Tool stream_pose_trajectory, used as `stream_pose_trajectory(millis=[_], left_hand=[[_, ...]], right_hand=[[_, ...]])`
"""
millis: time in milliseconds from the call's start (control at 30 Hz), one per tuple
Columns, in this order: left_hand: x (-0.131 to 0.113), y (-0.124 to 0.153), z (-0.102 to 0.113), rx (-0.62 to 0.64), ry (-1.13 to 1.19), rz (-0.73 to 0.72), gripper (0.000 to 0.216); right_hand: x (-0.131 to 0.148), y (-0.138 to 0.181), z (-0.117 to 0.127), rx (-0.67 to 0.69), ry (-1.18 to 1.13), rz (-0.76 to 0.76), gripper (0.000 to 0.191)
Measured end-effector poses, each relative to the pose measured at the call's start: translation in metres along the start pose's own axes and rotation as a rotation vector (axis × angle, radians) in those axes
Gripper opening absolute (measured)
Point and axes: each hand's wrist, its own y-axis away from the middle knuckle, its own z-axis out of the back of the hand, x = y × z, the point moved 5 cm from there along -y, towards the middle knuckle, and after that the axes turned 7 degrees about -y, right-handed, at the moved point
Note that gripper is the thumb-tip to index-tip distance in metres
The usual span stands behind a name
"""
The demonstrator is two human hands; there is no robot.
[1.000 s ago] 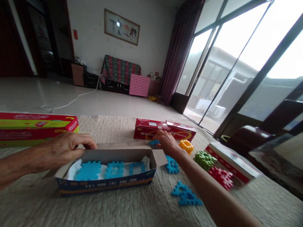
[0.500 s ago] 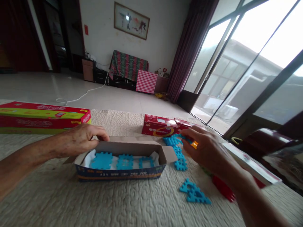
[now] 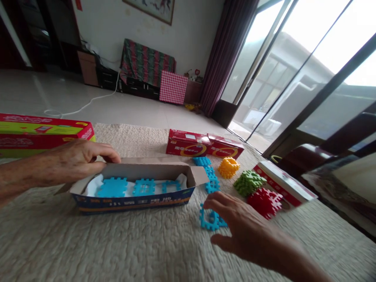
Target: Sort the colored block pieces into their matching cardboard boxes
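Note:
My left hand (image 3: 91,157) has its fingers curled over the back left rim of an open cardboard box (image 3: 138,204). Inside, on white lining, lie a solid blue square building piece (image 3: 112,187), a window-patterned blue piece (image 3: 143,187) and a blue frame piece (image 3: 171,186). My right hand (image 3: 237,223) is open, fingers spread, just above a blue square frame piece (image 3: 207,221) on the quilted cover. Other blue pieces are partly hidden under that hand. Farther back runs a row of blue interlocking pieces (image 3: 212,184) beside the box's right flap.
Right of the row stand a yellow cube (image 3: 228,167), a green cube (image 3: 249,183) and a red cube (image 3: 266,203) of interlocking pieces. A white-and-red box (image 3: 286,184) lies behind them. Two red boxes (image 3: 188,143) stand at the back, and a long red-green box (image 3: 44,131) at left.
My right hand has come from the far blue pieces toward me and opened. A blue square frame piece now lies by the near blue pieces. My left hand stays at the box; the view has shifted.

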Motion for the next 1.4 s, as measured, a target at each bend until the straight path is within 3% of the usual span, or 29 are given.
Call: stream_pose_trajectory(millis=[67, 233, 333, 433, 567, 767, 900, 1100, 1400], left_hand=[[0.003, -0.001, -0.001, -0.004, -0.005, 0.004, 0.036], [-0.001, 0.001, 0.000, -0.013, -0.005, -0.021, 0.034], [-0.004, 0.002, 0.001, -0.032, 0.018, -0.049, 0.032], [-0.006, 0.003, 0.002, -0.019, 0.030, -0.073, 0.033], [-0.010, 0.004, 0.004, -0.009, 0.020, -0.107, 0.034], [-0.016, 0.006, 0.009, -0.006, 0.046, -0.143, 0.036], [-0.017, 0.008, 0.013, 0.027, 0.118, -0.178, 0.036], [-0.004, 0.008, 0.012, 0.052, 0.284, -0.200, 0.036], [0.005, 0.006, 0.007, 0.062, 0.402, -0.266, 0.040]], right_hand=[[-0.003, 0.002, 0.001, 0.002, -0.012, -0.006, 0.044], [-0.006, -0.005, -0.012, 0.012, -0.034, -0.008, 0.027], [-0.007, -0.004, -0.014, 0.005, -0.045, 0.010, 0.029], [-0.009, 0.001, -0.003, -0.047, -0.065, 0.064, 0.038], [-0.002, -0.007, 0.030, -0.236, -0.076, 0.151, 0.039], [0.039, -0.062, 0.048, -0.355, -0.134, 0.274, 0.052], [0.076, -0.094, 0.038, -0.282, -0.204, 0.275, 0.060], [0.124, -0.128, 0.029, -0.195, -0.188, 0.297, 0.051], [0.162, -0.155, 0.018, -0.127, -0.045, 0.499, 0.050]])
